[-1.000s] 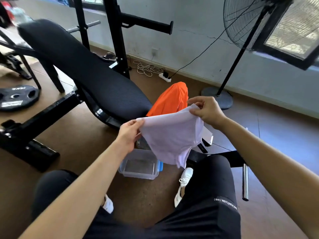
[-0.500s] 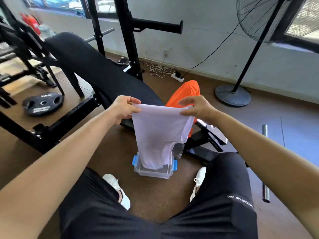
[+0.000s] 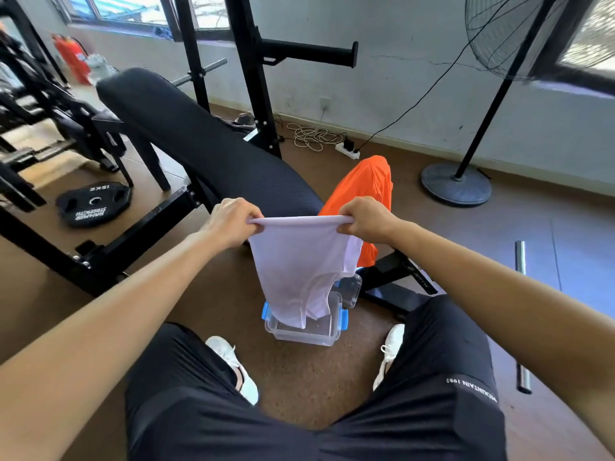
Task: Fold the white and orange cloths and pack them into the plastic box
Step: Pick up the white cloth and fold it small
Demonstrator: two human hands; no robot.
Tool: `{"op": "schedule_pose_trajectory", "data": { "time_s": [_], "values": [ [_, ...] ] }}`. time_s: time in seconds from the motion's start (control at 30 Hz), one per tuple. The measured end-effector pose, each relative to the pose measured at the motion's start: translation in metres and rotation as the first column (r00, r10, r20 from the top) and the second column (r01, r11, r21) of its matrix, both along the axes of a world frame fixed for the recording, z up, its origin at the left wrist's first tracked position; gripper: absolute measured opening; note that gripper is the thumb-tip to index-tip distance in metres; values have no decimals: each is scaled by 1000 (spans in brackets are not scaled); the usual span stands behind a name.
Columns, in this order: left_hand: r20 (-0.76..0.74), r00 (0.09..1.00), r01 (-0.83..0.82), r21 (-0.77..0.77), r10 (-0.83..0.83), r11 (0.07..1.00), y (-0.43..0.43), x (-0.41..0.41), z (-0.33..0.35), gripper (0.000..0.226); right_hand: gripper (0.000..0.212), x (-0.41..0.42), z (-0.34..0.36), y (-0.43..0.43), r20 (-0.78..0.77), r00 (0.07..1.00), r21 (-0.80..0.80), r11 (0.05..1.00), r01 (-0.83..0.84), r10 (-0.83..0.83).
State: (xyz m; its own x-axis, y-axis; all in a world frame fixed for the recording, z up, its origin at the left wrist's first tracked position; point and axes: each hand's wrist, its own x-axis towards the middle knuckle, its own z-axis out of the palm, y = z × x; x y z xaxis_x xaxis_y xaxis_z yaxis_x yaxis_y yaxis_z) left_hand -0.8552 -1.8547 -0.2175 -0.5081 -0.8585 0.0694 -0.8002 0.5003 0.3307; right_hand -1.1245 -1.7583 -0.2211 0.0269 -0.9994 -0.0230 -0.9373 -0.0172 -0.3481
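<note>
Gym floor, plastic box (image 3: 304, 334) between feet.
Left hand (image 3: 233, 221) and right hand (image 3: 367, 221) pinch white cloth (image 3: 299, 261) (top edge taut) above it; orange cloth (image 3: 364, 191) on bench (image 3: 206, 144).

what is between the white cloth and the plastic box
Nothing visible. The white cloth hangs from the left hand and right hand over the open plastic box, its lower end at the opening. The orange cloth lies behind.

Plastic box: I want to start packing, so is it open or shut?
Open. The plastic box has no lid on top; its inside shows, and the white cloth hangs over it.
</note>
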Motion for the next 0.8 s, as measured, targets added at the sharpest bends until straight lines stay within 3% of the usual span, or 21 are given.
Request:
{"op": "schedule_pose_trajectory", "data": {
  "time_s": [0.1, 0.2, 0.27, 0.37, 0.43, 0.57, 0.67, 0.8],
  "values": [
    [-48, 998, 45, 30, -44, 999, -6, 9, -4, 4, 51, -7, 1, -1, 146, 988, 11, 999, 40, -41],
    [-221, 975, 49, 161, -12, 986, -13, 16, -13, 11, 49, -14, -1, -1, 317, 946, 35, 997, 63, -70],
    [-389, 917, 16, 270, 93, 963, -12, 18, -19, 13, 43, -18, -5, -1, 441, 891, 37, 994, 105, -111],
    [-601, 738, -6, 448, 306, 894, -9, 14, -36, 19, 24, -22, -18, -2, 609, 760, 41, 966, 257, -228],
    [-642, 638, -54, 515, 426, 856, -5, 6, -45, 19, 20, -20, -31, -5, 688, 663, 46, 930, 366, -295],
    [-659, 530, -176, 530, 534, 829, 2, -12, -56, 15, 19, -9, -47, -10, 762, 528, 88, 868, 489, -375],
    [-664, 508, -219, 517, 549, 827, 6, -19, -55, 13, 20, 1, -44, -10, 775, 505, 80, 851, 519, -381],
    [-674, 523, -207, 494, 522, 845, 20, -24, -43, 19, 25, 15, -33, -6, 772, 541, 0, 851, 526, -334]
  ]
}}
